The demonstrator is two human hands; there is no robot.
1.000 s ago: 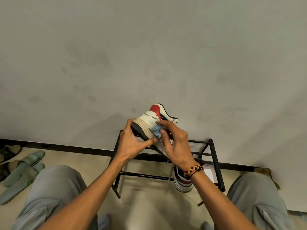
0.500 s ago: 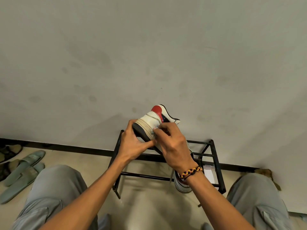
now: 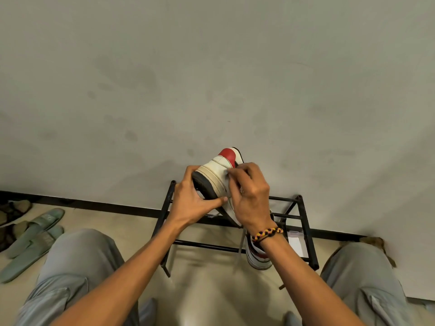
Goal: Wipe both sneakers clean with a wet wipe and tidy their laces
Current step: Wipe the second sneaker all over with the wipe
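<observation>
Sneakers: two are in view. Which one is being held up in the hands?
The sneaker with the red heel, gripped by the left hand and rubbed by the right hand. The other sneaker sits low in the rack.

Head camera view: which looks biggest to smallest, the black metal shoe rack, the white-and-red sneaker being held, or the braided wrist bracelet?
1. Black metal shoe rack, widest.
2. White-and-red sneaker, though it is held up nearer the camera and partly hidden by both hands.
3. Braided yellow, red and black bracelet, clearly smallest.
</observation>
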